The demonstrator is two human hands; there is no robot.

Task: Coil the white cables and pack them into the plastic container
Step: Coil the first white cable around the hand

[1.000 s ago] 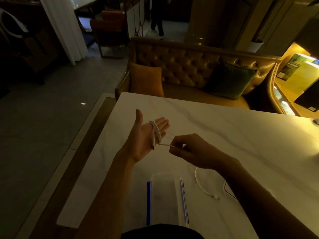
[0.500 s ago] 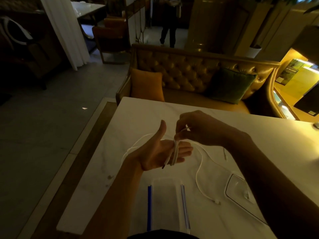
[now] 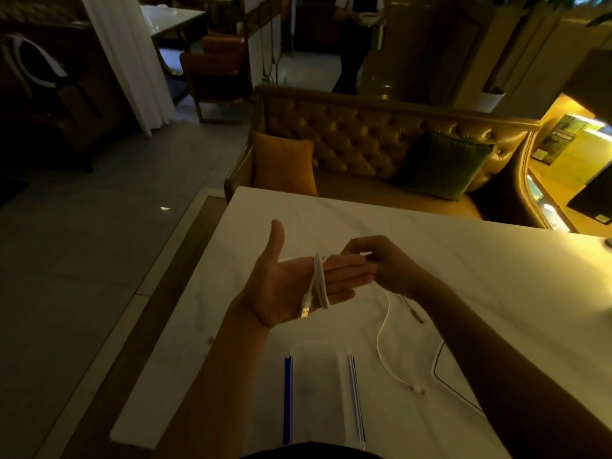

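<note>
My left hand (image 3: 291, 286) is held palm up over the white marble table (image 3: 480, 276), fingers straight and thumb raised. A white cable (image 3: 319, 283) is looped a few turns around its fingers, and the USB plug (image 3: 305, 311) hangs over the palm. Just past the left fingertips, my right hand (image 3: 384, 266) pinches the cable's free run. Another white cable (image 3: 385, 342) lies loose on the table below the right wrist, ending in a small plug. The clear plastic container (image 3: 319, 392) with blue side clips sits at the table's near edge, below my hands.
A clear lid with a dark rim (image 3: 450, 379) lies right of the container, partly under my right forearm. A tufted sofa (image 3: 364, 140) with an orange cushion (image 3: 283, 164) and a green cushion (image 3: 443, 164) stands behind the table. A person (image 3: 354, 44) stands far back.
My right hand has swung from above the left fingers down to just beyond their tips, carrying the cable around. The coil on the left fingers has grown by another turn.
</note>
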